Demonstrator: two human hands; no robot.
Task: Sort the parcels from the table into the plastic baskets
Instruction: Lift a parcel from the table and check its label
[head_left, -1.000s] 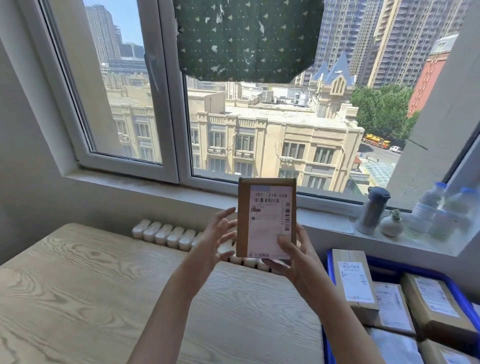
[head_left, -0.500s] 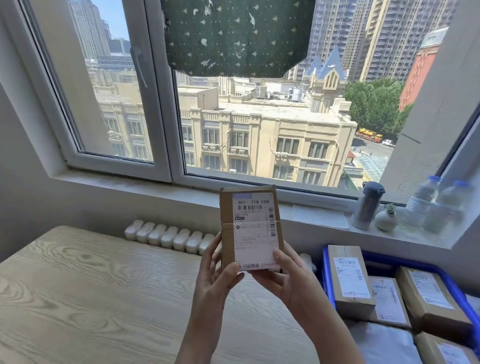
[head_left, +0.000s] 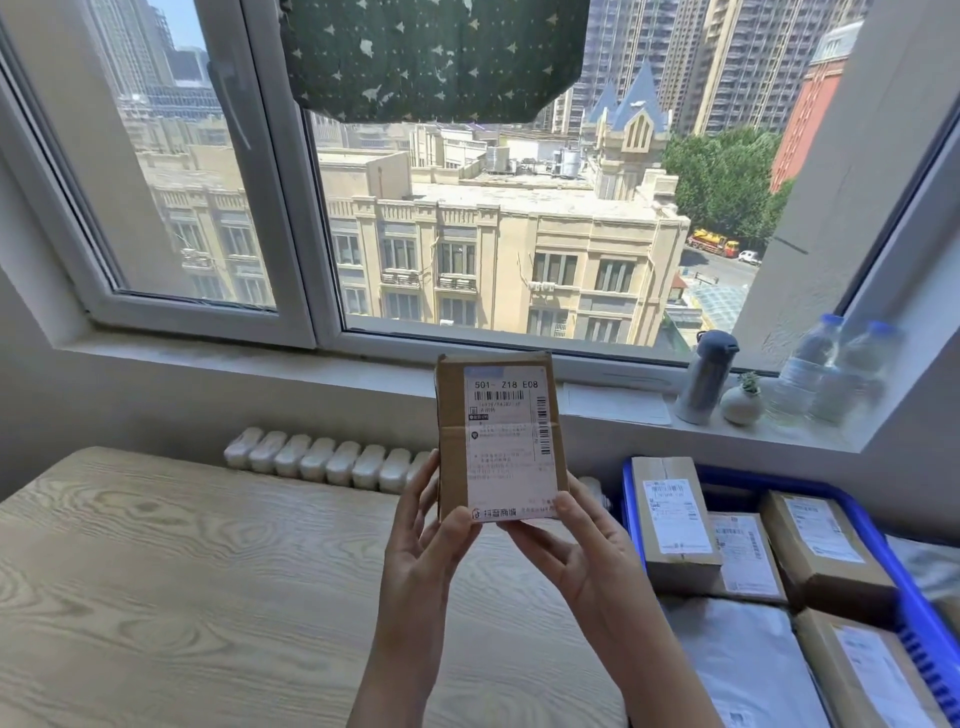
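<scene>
The person holds a small cardboard parcel (head_left: 498, 436) upright in front of the chest, label facing the camera, its long axis running from six to twelve o'clock; it is off the wooden table (head_left: 182, 571), lifted clear above its right-hand part. Both hands grip it at the bottom edge only: the left hand (head_left: 431, 540) wraps the lower left corner with the thumb pressed on the label's foot, the right hand (head_left: 566, 545) cups the lower right corner, thumb on the front, fingers behind; neither hand is slack. The blue plastic basket (head_left: 883, 545) lies at about four o'clock from the parcel, lower and to the right, already holding several boxed parcels (head_left: 675, 514) and a grey mailer bag (head_left: 737, 654). The right hand is the nearer to it, so the drop would likely fall to that hand, the box tipping from upright to flat on the way down.
</scene>
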